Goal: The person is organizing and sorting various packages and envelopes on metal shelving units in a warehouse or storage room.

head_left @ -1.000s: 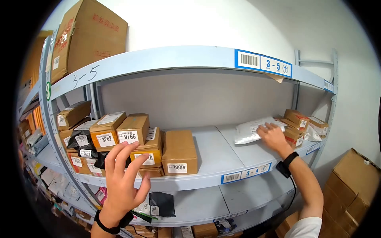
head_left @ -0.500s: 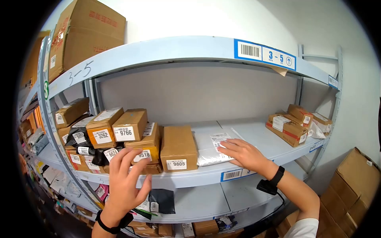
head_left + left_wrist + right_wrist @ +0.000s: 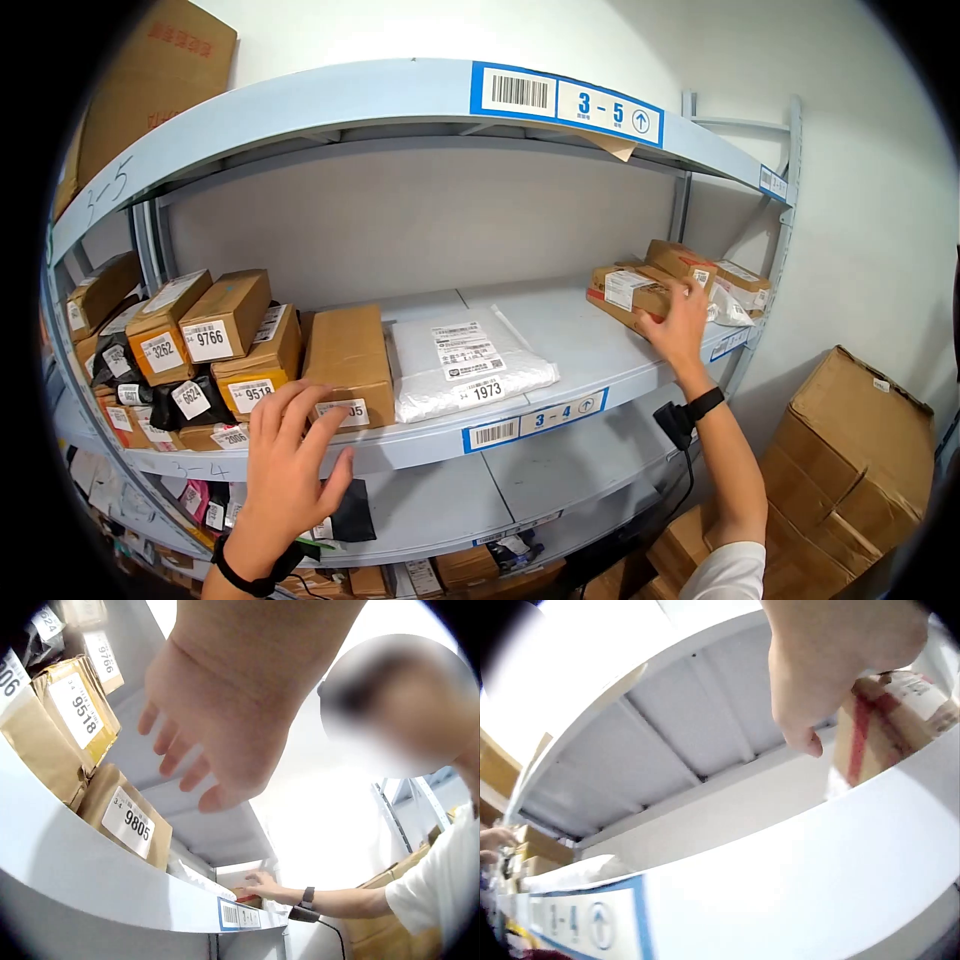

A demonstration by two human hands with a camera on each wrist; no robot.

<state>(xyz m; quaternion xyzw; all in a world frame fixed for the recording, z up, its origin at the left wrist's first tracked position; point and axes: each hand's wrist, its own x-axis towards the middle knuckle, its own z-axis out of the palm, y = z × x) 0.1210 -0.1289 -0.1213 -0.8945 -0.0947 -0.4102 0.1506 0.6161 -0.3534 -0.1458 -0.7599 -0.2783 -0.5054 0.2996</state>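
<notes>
My left hand [image 3: 285, 465] hovers before the box labelled 9805 [image 3: 350, 355], fingers spread and bent, holding nothing; in the left wrist view this hand [image 3: 221, 712] is above the shelf front. To the box's right lies a white plastic parcel labelled 1973 [image 3: 470, 360], flat on the shelf. My right hand [image 3: 683, 330] is over a brown box with red edges [image 3: 622, 292] at the shelf's right end. In the right wrist view the thumb of the right hand [image 3: 832, 675] hangs beside the box [image 3: 866, 739], with a gap between; its other fingertips are hidden.
Stacked boxes and black parcels, labelled 3262 [image 3: 165, 340], 9766 [image 3: 225, 320] and 9518 [image 3: 262, 365], fill the shelf's left end. The upper shelf beam [image 3: 400, 90] runs overhead. Large cartons [image 3: 850, 440] stand at the lower right. A cable hangs from the right wrist.
The white parcel went from the right part of the shelf to beside box 9805. The right hand let it go and moved right to the boxes. The head view has shifted right.
</notes>
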